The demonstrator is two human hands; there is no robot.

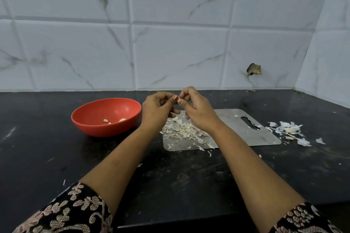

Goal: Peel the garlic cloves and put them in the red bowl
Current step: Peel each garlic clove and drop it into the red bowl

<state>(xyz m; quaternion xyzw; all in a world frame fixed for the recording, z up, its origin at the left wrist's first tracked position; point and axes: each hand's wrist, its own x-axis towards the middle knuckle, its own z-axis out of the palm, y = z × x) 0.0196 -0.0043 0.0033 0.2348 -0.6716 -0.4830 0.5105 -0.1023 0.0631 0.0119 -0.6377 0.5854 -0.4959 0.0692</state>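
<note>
Step in hand: peeling. Both hands are raised over the far left corner of the board (246,132), fingertips meeting. The left hand (157,108) and right hand (197,111) each have the fingers curled, and thumb and forefinger pinch a small pale clove (179,98) between them. The fingers hide most of it, so I cannot tell how much skin remains.

The bowl (106,130) stands on the desk (75,157) left of the board, toward the far edge, near the left wrist but apart from it. A few peeled cloves (113,120) lie in its bottom.

A heap of peel (181,128) covers the left end of the board, directly under the hands. More skins (289,130) lie on the desk off the board's right end. Both heaps hold pale lumps that may be unpeeled cloves; too small to confirm.

Judgement: the task is partly done. Some cloves are in the bowl, one is in hand, and there may be more to come.

Next move, as I read it: strip off the last skin and let it fall on the board. Then one hand carries the bare clove left over the bowl rim and lets go. The clove is small and likely slick, so the pinch must stay firm. Skin may cling to the fingers and ride into the bowl.
</note>
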